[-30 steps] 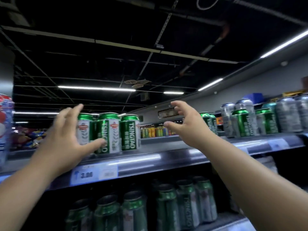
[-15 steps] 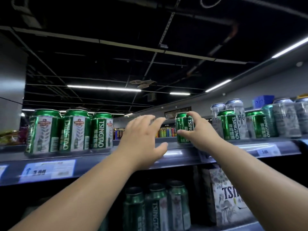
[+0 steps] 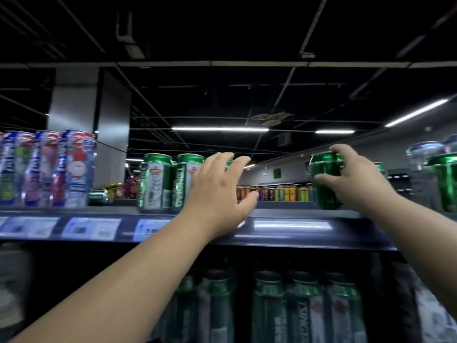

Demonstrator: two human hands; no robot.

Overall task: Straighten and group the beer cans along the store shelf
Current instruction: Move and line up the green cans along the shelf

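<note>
A group of green Tsingtao beer cans (image 3: 158, 183) stands on the top shelf (image 3: 291, 226). My left hand (image 3: 217, 191) is spread open in front of the right end of that group, hiding the rightmost can. To the right, my right hand (image 3: 358, 184) grips a single green can (image 3: 324, 184) with fingers over its top and thumb on its front. That can is upright at the shelf surface, apart from the group. More green cans (image 3: 445, 184) stand at the far right, blurred.
Tall blue-and-white cans (image 3: 71, 169) stand at the shelf's left end. Price labels (image 3: 91, 227) line the shelf's front lip. The lower shelf holds several green cans (image 3: 306, 308). A grey pillar (image 3: 99, 125) rises behind the shelf.
The view has swung left and the picture is blurred. My right hand now carries the single green can toward the group. My left hand has moved in front of the group's right end.
</note>
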